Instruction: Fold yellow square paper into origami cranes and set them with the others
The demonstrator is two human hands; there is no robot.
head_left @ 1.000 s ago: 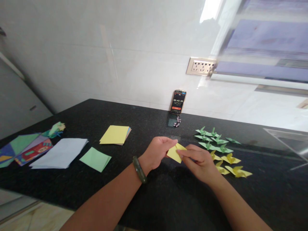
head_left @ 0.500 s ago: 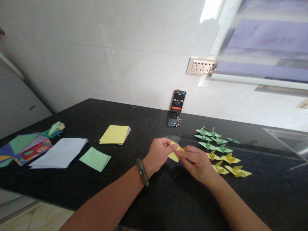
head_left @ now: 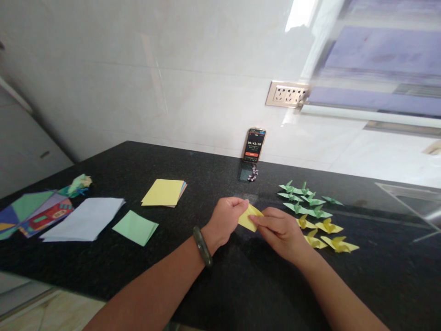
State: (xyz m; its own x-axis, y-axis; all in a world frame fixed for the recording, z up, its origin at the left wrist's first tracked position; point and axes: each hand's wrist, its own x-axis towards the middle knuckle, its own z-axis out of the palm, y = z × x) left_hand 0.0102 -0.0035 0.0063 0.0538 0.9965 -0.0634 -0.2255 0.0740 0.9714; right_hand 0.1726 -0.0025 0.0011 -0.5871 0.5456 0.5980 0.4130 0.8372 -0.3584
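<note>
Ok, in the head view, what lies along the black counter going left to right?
Colourful printed sheets → white paper stack → green folded sheet → yellow paper stack → left hand → yellow paper piece held by both hands → right hand → finished yellow folded figures.

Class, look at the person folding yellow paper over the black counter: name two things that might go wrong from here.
1. Both hands, the left hand and right hand, pinch the small yellow paper in mid-air, so a crease may go crooked.
2. The right hand is close to the folded yellow figures; a careless forearm might scatter them.
</note>
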